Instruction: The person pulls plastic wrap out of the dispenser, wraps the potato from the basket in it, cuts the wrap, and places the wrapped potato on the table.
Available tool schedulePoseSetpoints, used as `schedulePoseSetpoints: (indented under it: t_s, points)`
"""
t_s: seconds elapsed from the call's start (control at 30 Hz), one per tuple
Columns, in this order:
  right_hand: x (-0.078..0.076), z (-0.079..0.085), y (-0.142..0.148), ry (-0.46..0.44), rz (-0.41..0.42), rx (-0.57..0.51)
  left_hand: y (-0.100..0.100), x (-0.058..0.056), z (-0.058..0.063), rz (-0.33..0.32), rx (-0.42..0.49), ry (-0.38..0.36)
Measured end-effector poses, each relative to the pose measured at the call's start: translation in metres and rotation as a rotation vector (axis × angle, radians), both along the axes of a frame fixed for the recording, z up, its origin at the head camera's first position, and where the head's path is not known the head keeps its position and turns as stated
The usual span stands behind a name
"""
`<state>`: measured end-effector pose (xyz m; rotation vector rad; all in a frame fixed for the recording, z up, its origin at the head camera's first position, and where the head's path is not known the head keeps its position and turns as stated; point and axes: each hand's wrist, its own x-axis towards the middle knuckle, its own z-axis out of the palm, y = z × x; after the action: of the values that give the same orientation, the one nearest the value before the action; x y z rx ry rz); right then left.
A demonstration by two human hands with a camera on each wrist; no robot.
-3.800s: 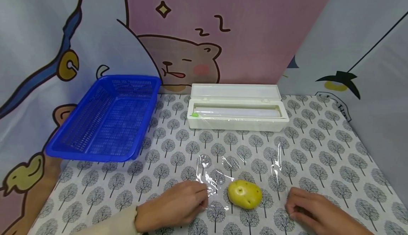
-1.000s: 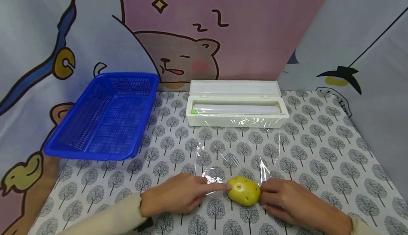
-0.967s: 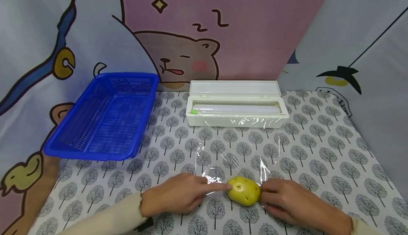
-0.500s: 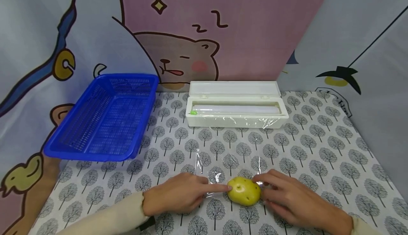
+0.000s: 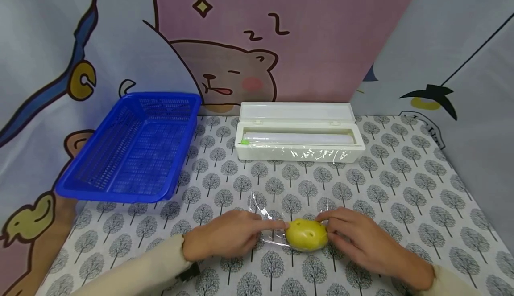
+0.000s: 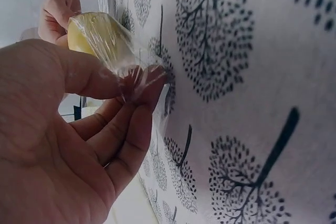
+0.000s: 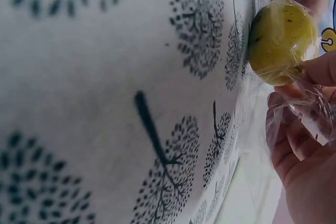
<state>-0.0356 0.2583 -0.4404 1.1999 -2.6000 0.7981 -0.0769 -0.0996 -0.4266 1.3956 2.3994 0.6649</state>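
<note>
A yellow potato (image 5: 306,234) lies on the tree-print cloth between the two hands, with clear cling film (image 7: 294,80) drawn around it. My left hand (image 5: 230,234) pinches the film on the potato's left side. Its index finger points along to the potato's left end. In the left wrist view, the film (image 6: 139,80) is stretched from thumb and fingertips to the potato. My right hand (image 5: 363,240) touches the potato's right end. The right wrist view shows bunched film between that hand's thumb and fingers. The potato's underside is hidden.
A white cling film box (image 5: 301,153) with its lid up stands at the back, a roll (image 5: 299,138) inside and a green slider at its left. Left of it is a blue plastic basket (image 5: 174,175). A patterned curtain (image 5: 321,42) hangs behind.
Since the earliest frame, both hands have closed in on the potato, the right one moving left. Lately the potato has turned slightly and shifted away from me, with the film gathered at its sides.
</note>
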Motion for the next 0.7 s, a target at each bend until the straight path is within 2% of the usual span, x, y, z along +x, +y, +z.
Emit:
schedulePoseSetpoints:
  t_s: [0.17, 0.3, 0.4, 0.57, 0.7]
  points:
    - [-0.007, 0.001, -0.004, -0.111, -0.019, -0.056, 0.003, -0.006, -0.001, 0.013, 0.008, -0.036]
    - [-0.012, 0.002, -0.005, -0.185, 0.006, -0.140, 0.004, -0.008, -0.002, 0.001, 0.015, -0.056]
    - [-0.015, 0.002, -0.005, -0.178, 0.034, -0.167, 0.006, -0.009, -0.003, -0.003, 0.017, -0.067]
    - [-0.018, 0.002, -0.004, -0.113, 0.045, -0.138, 0.007, -0.010, -0.004, 0.010, -0.001, -0.072]
    - [-0.019, 0.002, -0.003, -0.100, 0.037, -0.129, 0.008, -0.010, -0.004, 0.008, 0.000, -0.064]
